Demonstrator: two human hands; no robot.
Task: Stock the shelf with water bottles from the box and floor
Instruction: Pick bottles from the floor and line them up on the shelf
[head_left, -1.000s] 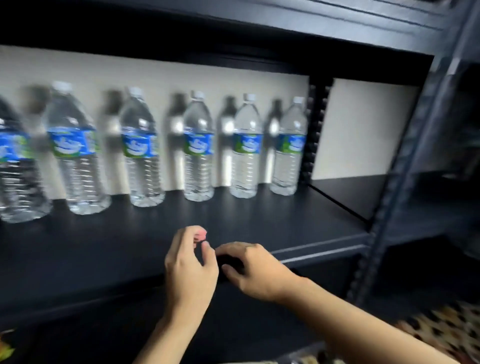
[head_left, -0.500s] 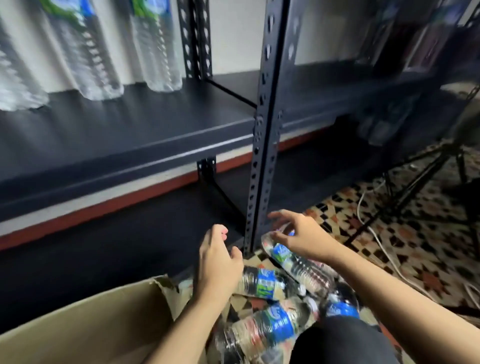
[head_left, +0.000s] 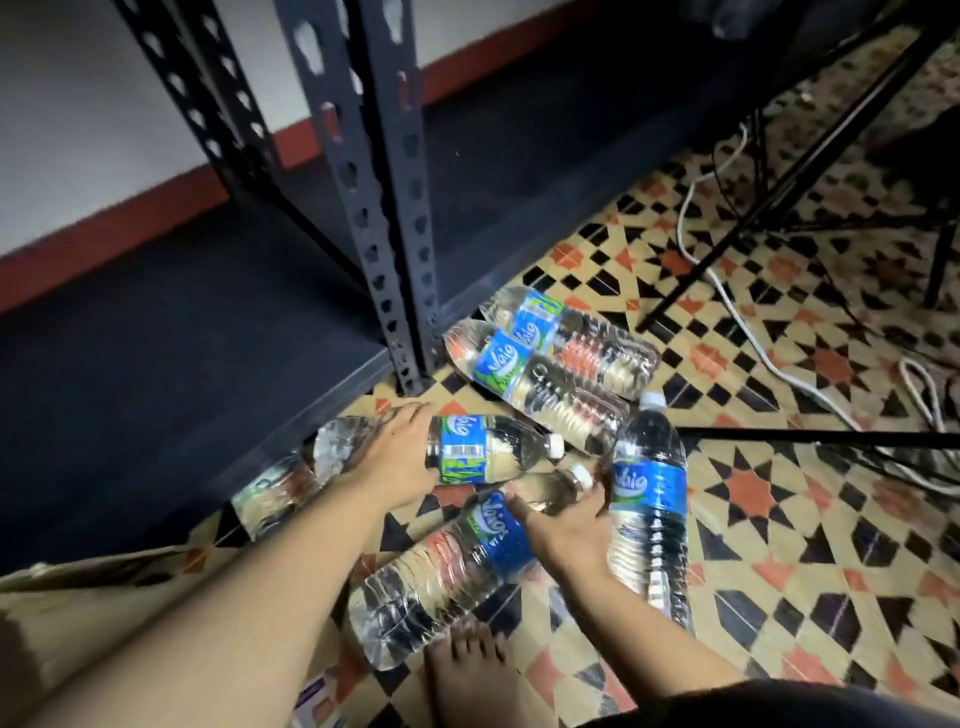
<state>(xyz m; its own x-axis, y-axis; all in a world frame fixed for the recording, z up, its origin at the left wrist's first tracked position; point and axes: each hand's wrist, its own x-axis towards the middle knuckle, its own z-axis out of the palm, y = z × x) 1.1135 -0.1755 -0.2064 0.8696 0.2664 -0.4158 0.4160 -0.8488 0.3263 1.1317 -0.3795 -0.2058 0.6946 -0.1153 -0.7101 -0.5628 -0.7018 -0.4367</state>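
Several clear water bottles with blue-green labels lie on the patterned floor beside the dark shelf post (head_left: 374, 208). My left hand (head_left: 400, 457) wraps over the middle of one lying bottle (head_left: 493, 449), whose white cap points right. My right hand (head_left: 563, 527) grips the neck end of another bottle (head_left: 447, 577), which lies diagonally below it. A third bottle (head_left: 649, 509) lies just right of my right hand. Two more (head_left: 550, 358) rest side by side near the post, and one (head_left: 270, 493) lies partly behind my left forearm. The cardboard box (head_left: 78, 613) shows at the bottom left.
The bottom shelf board (head_left: 156, 364) is dark and sits just above the floor. My bare foot (head_left: 467, 670) stands below the bottles. Black tripod legs (head_left: 779, 182) and white cables (head_left: 753, 322) cross the tiled floor on the right.
My view has dropped from the stocked upper shelf down to the floor. Both hands went from the shelf edge to the bottles and have closed on one each.
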